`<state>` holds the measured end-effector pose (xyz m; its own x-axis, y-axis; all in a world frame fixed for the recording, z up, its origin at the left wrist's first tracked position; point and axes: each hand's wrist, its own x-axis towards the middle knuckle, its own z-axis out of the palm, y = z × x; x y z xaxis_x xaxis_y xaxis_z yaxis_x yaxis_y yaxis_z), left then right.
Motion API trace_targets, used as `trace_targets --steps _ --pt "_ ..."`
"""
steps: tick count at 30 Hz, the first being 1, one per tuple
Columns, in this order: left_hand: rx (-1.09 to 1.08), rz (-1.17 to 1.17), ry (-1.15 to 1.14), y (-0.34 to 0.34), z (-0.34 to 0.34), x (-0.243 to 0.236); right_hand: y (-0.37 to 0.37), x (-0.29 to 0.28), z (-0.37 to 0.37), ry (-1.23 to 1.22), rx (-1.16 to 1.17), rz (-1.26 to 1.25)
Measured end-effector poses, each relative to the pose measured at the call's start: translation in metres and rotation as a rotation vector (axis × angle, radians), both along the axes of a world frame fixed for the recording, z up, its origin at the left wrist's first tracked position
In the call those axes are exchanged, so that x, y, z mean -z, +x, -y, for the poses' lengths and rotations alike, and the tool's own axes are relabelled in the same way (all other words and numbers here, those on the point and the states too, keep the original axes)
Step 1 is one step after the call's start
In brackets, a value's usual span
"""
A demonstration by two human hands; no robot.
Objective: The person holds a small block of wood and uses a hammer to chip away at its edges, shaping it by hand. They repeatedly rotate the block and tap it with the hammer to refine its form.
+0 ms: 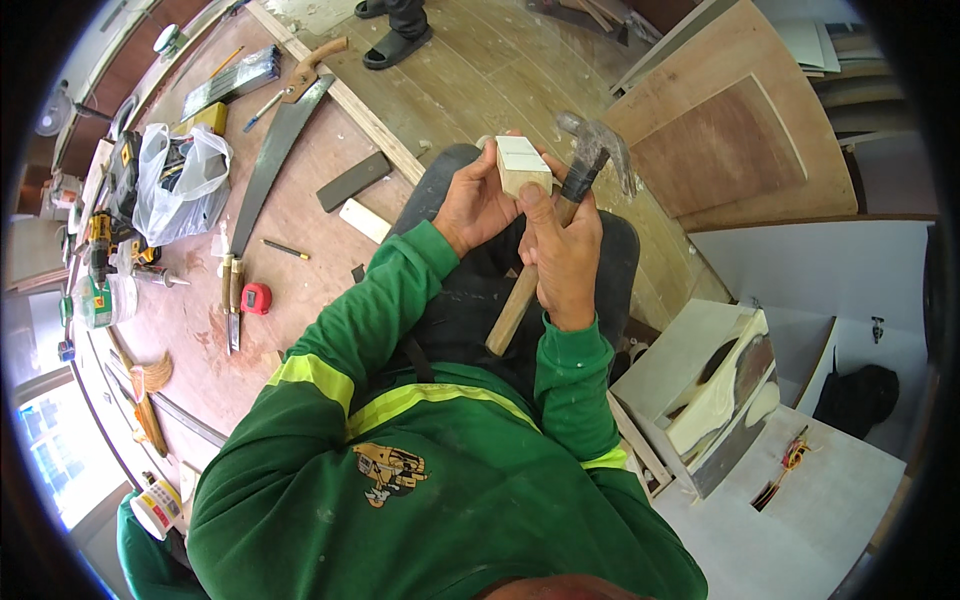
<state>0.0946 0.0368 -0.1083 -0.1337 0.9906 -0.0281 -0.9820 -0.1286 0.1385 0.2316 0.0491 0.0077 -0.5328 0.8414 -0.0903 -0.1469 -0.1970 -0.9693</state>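
A small wooden block [525,180] with a white top face is held up over my lap. My left hand [470,205] grips it from the left side. A claw hammer [515,310] is in my right hand [567,255], its wooden handle slanting down toward my body. Its metal head stands up to the right of the block. The thumb of my right hand also presses against the block's near end. Some fingertips are hidden behind the block and the hammer.
On the wooden table to my left lie a handsaw [280,150], a dark flat bar [353,181], chisels [233,300], a red tape measure [256,298], a pencil [286,248], a plastic bag [182,180] and a drill [100,243]. White cabinet pieces [690,375] stand at right. Another person's sandals [397,48] show ahead.
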Motion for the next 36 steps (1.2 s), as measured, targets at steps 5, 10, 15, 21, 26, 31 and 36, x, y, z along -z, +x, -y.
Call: trace_targets --steps 5,10,15,21,26,31,36 --pt "-0.020 -0.018 -0.010 -0.001 -0.001 0.002 0.000 0.002 0.000 0.020 -0.007 0.008" --pt "-0.015 -0.013 0.007 -0.001 0.000 0.003 -0.001 0.001 0.001 0.001 0.000 -0.001" --pt "-0.013 -0.028 0.015 0.000 -0.002 0.003 0.003 0.004 0.001 -0.026 -0.004 -0.013" --pt "-0.006 -0.057 0.007 -0.003 -0.002 0.009 0.004 0.005 0.004 -0.055 0.002 -0.035" --pt "-0.003 -0.061 0.015 -0.003 0.000 0.011 0.006 0.004 0.007 -0.053 0.005 -0.041" --pt "0.011 -0.062 0.033 -0.003 -0.001 0.010 0.006 0.006 0.006 -0.047 0.010 -0.051" --pt "0.029 -0.037 0.047 -0.005 0.001 0.011 0.004 0.008 0.007 -0.070 0.019 -0.076"
